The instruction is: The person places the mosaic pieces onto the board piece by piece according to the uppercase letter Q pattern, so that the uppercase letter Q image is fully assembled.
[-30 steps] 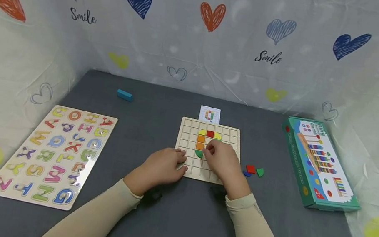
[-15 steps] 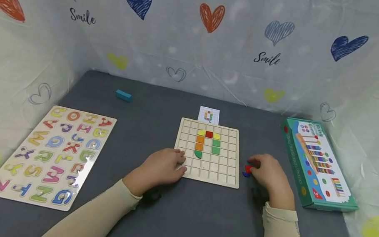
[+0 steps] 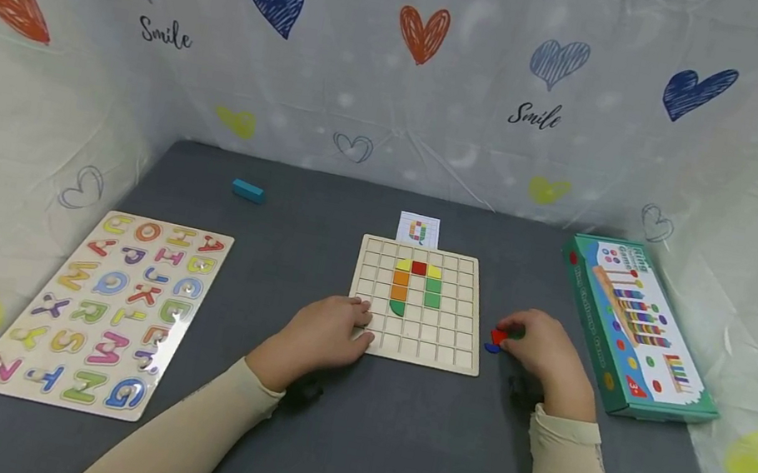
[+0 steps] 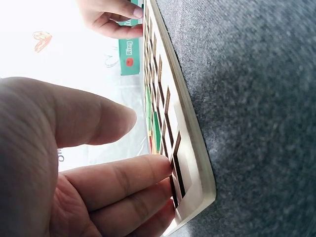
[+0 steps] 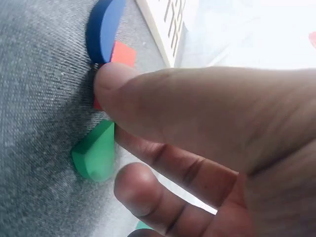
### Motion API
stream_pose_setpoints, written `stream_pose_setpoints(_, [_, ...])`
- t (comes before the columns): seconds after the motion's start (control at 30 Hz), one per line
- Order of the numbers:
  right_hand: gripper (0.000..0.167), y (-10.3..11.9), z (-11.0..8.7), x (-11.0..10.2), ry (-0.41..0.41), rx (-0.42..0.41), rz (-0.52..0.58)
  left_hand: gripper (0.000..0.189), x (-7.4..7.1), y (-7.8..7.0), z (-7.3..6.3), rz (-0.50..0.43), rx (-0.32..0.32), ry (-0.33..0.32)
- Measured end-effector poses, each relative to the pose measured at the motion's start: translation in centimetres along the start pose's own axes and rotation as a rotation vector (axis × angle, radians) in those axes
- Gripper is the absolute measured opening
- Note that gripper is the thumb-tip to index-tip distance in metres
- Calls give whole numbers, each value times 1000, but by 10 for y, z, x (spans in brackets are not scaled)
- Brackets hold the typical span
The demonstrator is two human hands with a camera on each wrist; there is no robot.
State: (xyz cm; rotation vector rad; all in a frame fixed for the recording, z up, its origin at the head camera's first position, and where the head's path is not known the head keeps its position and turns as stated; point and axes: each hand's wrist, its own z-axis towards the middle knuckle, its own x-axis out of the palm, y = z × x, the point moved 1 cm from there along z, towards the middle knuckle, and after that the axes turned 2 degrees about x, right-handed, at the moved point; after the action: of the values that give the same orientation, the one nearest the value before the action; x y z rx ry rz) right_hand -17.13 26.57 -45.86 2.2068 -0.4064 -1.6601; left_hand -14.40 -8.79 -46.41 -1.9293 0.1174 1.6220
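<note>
A pale wooden grid board (image 3: 419, 352) lies mid-table, with yellow, red, orange and green tiles set in some cells. My left hand (image 3: 323, 337) rests its fingertips on the board's left edge; its thumb stands apart in the left wrist view. To the right of the board, my right hand (image 3: 541, 354) has thumb and fingers about a red square block (image 5: 124, 53), which the thumb partly covers. Beside it lie a blue rounded block (image 5: 104, 29) and a green block (image 5: 96, 153) with a curved side. The index fingertip is hidden behind the thumb.
A patterned card (image 3: 418, 230) lies behind the board. On the left is an alphabet puzzle board (image 3: 129, 315), with a blue bar (image 3: 247, 190) farther back. A green toy box (image 3: 643, 334) lies at right. Printed curtains (image 3: 402, 105) enclose the table.
My right hand has left the grid board, uncovering two green tiles in its right column, and moved right to the loose blocks. My left hand has kept its place.
</note>
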Motion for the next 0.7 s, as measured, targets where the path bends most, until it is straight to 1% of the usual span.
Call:
stream_pose_setpoints(0.17, [22, 0, 1, 2, -13, 12, 10, 43, 0, 0, 0, 2, 6, -3])
stream_pose_setpoints(0.33, [14, 1, 1, 3, -36, 20, 28, 43, 0, 0, -2, -4, -1, -5])
stream_pose_setpoints(0.53, [9, 3, -1, 0, -51, 28, 47, 41, 1, 0, -2, 6, -6, -4])
stream_pose_setpoints(0.6, [7, 5, -3, -4, -72, 23, 50, 41, 1, 0, -2, 7, -2, -5])
stream_pose_setpoints(0.7, [5, 12, -5, -10, -141, 2, 53, 41, 1, 0, -2, 5, 4, -9])
